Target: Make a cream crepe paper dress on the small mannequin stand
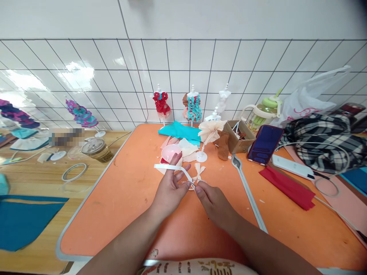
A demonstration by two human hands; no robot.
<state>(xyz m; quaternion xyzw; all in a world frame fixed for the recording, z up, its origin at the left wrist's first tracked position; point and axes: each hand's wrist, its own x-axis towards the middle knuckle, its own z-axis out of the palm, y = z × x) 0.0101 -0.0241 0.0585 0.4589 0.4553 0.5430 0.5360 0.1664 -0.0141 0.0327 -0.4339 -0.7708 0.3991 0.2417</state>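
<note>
A narrow white strip (169,167) curves over the fingers of my left hand (171,191). Its end runs down to where my left thumb and my right hand (212,198) meet, and both hands pinch there; the very tip is hidden by the fingers. Just behind the hands lies a small cream fabric bow (198,172). A pink bowl (171,152) sits beyond my left fingertips among cream and pink cloth scraps (187,149). Behind the bow, a small stand (201,156) carries a gathered cream fabric piece (212,131).
Mini dress forms in red (161,104) and turquoise (193,107) ruffles stand along the tiled wall. Turquoise cloth (179,131), a cardboard box (239,141), a phone (265,144), a grey-white flat strip (252,194) and red cloth (288,189) lie around. A lidded cup (97,149) stands left.
</note>
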